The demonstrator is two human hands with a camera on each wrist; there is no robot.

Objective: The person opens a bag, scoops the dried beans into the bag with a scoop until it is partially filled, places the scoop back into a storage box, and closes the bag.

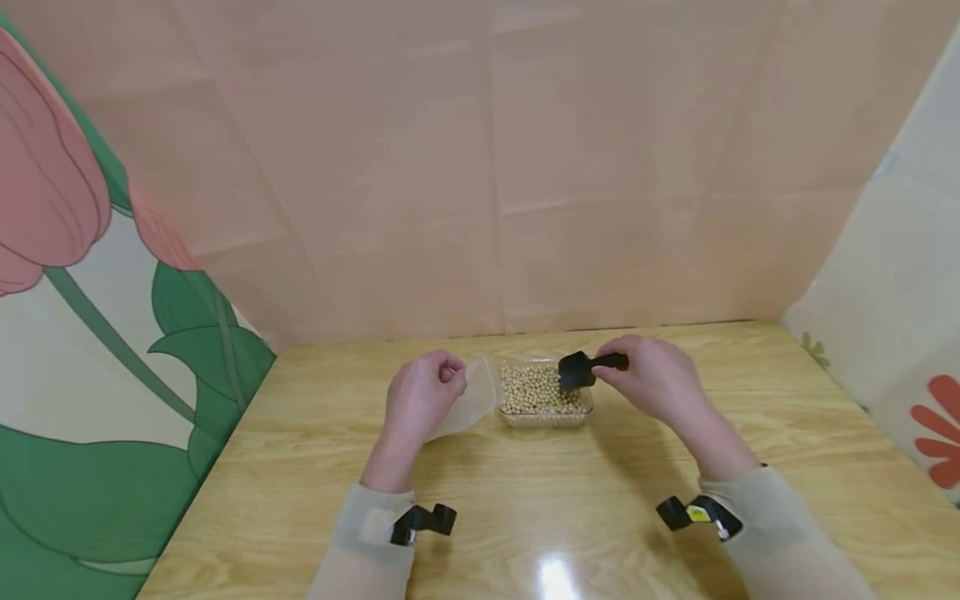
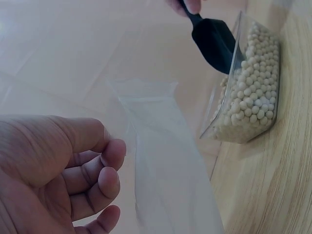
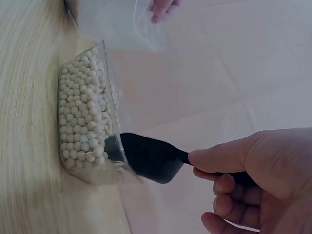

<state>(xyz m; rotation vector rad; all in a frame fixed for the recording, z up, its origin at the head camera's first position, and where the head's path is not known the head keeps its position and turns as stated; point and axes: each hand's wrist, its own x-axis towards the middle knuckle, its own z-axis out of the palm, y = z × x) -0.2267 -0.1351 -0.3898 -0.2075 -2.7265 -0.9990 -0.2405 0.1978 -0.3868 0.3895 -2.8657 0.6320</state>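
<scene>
Over the wooden table (image 1: 300, 475), works at a well-filled clear container (image 1: 546, 420); beside it, pinches a seemingly empty bag (image 1: 474, 402) with the left hand (image 1: 420, 392); with the right hand (image 1: 656, 377), grips a black scoop (image 1: 577, 370) dipped among pale beads (image 1: 528, 388). Looks early, with apparently none bagged yet.

The right grip (image 3: 263, 180) holds the handle of a black scoop (image 3: 153, 156) between thumb and curled fingers. The scoop's blade passes over the rim of a clear, straight-sided container (image 3: 102, 178); its tip sits among small, round, pale beads (image 3: 80, 102), visible through the wall. The container rests on a wood-grain bench (image 3: 29, 146). At the upper frame edge, fingertips of the left grip (image 3: 164, 7) overlap the margin of a translucent bag (image 3: 107, 22). A pale, creased sheet (image 3: 209, 73) forms the background.
</scene>
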